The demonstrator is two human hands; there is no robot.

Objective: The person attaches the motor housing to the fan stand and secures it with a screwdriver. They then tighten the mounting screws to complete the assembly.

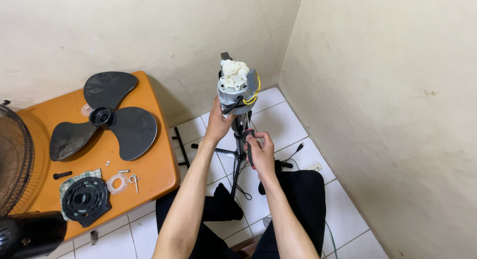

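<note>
Fan blade point(104, 122), grille point(14, 157) and rear cover point(85, 199) already off on the orange table point(159, 159), the left hand point(218, 122) grips the bared motor point(236, 92) atop its stand while the right hand point(261, 152) clasps a screwdriver point(248, 142) beneath it.

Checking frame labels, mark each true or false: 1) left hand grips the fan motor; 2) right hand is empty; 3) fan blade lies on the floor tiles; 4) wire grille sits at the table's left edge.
1) The left hand grips the fan motor: true.
2) The right hand is empty: false, it holds a screwdriver with a red and black handle.
3) The fan blade lies on the floor tiles: false, it lies on the orange table.
4) A wire grille sits at the table's left edge: true.
</note>
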